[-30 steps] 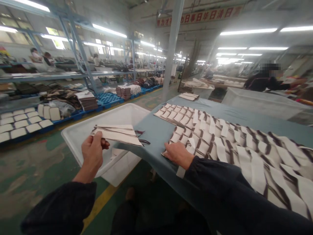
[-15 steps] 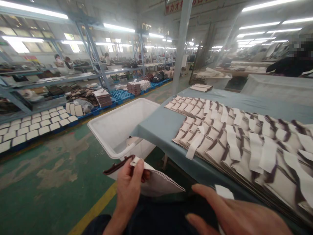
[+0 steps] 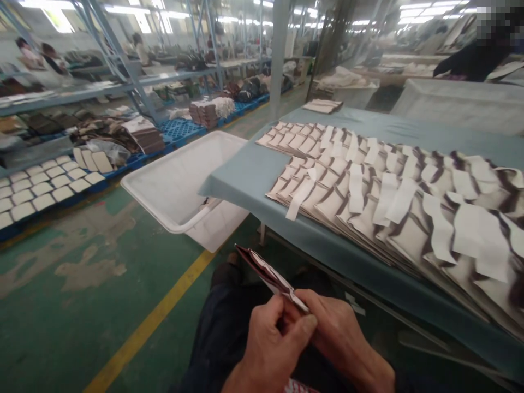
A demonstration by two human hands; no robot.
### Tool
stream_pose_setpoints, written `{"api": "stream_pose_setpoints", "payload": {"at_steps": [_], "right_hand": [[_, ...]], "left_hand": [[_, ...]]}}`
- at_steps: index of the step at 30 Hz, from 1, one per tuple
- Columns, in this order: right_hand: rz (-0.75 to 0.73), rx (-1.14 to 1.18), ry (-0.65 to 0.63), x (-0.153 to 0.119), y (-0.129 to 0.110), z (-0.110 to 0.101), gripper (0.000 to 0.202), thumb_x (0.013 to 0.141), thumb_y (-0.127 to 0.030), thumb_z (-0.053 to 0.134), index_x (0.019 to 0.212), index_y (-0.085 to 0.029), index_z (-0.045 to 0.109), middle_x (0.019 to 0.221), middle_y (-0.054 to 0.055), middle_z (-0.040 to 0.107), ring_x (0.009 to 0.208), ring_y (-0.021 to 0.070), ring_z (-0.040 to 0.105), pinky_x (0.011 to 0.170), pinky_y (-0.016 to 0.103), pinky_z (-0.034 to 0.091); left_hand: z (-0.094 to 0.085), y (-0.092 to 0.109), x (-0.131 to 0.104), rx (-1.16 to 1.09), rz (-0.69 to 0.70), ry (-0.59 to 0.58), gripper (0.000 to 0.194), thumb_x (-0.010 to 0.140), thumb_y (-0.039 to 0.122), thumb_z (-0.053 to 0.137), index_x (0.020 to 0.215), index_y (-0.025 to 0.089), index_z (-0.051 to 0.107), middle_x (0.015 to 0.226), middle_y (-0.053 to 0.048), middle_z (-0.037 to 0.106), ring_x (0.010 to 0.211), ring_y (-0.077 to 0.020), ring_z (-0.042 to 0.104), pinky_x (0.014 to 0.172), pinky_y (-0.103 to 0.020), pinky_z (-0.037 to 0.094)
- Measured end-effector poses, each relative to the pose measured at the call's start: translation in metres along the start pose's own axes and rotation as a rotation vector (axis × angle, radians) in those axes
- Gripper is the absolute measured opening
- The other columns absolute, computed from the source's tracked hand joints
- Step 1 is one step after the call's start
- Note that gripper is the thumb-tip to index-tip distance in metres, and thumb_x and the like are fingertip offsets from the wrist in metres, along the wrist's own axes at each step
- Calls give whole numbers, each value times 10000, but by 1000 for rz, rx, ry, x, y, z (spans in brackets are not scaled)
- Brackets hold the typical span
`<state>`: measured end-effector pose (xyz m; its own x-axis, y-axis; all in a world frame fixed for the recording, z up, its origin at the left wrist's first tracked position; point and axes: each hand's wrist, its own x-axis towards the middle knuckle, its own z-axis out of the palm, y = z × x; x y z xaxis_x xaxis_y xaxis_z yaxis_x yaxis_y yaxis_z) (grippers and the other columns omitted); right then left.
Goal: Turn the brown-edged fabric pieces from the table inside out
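Note:
Over my lap, a folded cream and dark brown fabric piece (image 3: 266, 273) points up and away from me, its layered edge facing up. My left hand (image 3: 272, 341) is closed on its near end, thumb on top. Against the same end presses my right hand (image 3: 339, 327), fingers closed and partly hidden behind the left. To the right, rows of overlapping cream fabric pieces with brown edges (image 3: 327, 207) lie on a table with a blue-grey cover (image 3: 233, 180). White strips (image 3: 356, 188) rest across several of them.
A white plastic tub (image 3: 164, 202) stands on the green floor, left of the table corner. Blue shelving (image 3: 135, 82) and pallets with stacked fabric line the left. A person in dark clothing (image 3: 475, 60) is at the far right, behind a pale bin (image 3: 458, 103).
The fabric piece has moved right and turned edge-up. My right hand has come in from the right and closed on it beside my left. The view has tilted down.

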<state>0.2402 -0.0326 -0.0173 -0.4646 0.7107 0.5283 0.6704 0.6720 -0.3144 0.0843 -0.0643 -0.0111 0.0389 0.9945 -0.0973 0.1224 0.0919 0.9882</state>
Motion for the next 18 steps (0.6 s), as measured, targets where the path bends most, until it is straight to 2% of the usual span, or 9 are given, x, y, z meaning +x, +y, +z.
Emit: {"api": "stream_pose_setpoints", "payload": {"at_steps": [2,3,5,6,8,9,13,15,18], "right_hand": [[72,7,2,-15,0,3,403,1135,-347,340,906,-178,624,609,-6,686,453,128,656,479,261,399],[100,2,-1,-22,0,5,414,1135,-352,347,892,-176,633,601,-3,688,450,130,657,476,264,396],[133,6,-4,-32,-1,7,439,1134,-357,352,862,-176,645,601,8,698,456,134,665,481,265,399],[140,21,-13,-35,-2,7,448,1135,-355,350,856,-176,652,608,13,706,466,134,672,489,261,407],[143,53,-49,-37,-5,5,449,1134,-346,355,864,-173,670,626,21,719,489,136,686,508,257,423],[141,64,-72,-36,-5,4,447,1132,-341,361,867,-172,678,632,25,723,498,138,689,515,258,428],[136,101,-159,-31,-5,0,409,1119,-311,398,872,-176,694,666,36,738,525,138,695,536,251,429],[130,138,-184,-27,-4,1,375,1107,-317,431,880,-178,695,669,37,736,538,135,692,542,243,421],[167,217,-239,-20,-4,5,335,1090,-349,466,906,-177,687,683,29,723,541,125,663,539,236,392]], "left_hand": [[-11,-10,-6,94,76,1,302,854,368,714,660,174,587,537,39,524,479,-96,456,462,-194,386],[-18,-14,-7,155,128,61,255,860,341,707,692,179,604,563,35,548,505,-109,494,494,-203,424],[-31,-21,-6,274,227,169,114,844,284,715,870,183,669,752,-12,677,689,-166,635,672,-262,543],[-37,-24,-4,325,258,178,179,829,265,728,982,187,679,897,-46,722,830,-204,678,787,-313,568],[-43,-28,2,398,278,104,320,815,243,742,1122,198,663,1087,-86,729,1011,-249,681,920,-385,556],[-45,-29,4,426,274,47,322,822,235,738,1133,204,661,1107,-89,727,1037,-256,675,939,-399,547],[-43,-24,9,473,323,-96,64,867,179,648,919,212,668,905,-56,727,936,-246,663,920,-399,516],[-44,-15,9,445,338,-144,55,867,163,611,883,203,644,873,-54,714,890,-234,652,876,-372,512],[-48,-1,11,366,243,-231,71,883,190,583,933,185,632,893,-53,691,814,-201,621,772,-314,496]]}}
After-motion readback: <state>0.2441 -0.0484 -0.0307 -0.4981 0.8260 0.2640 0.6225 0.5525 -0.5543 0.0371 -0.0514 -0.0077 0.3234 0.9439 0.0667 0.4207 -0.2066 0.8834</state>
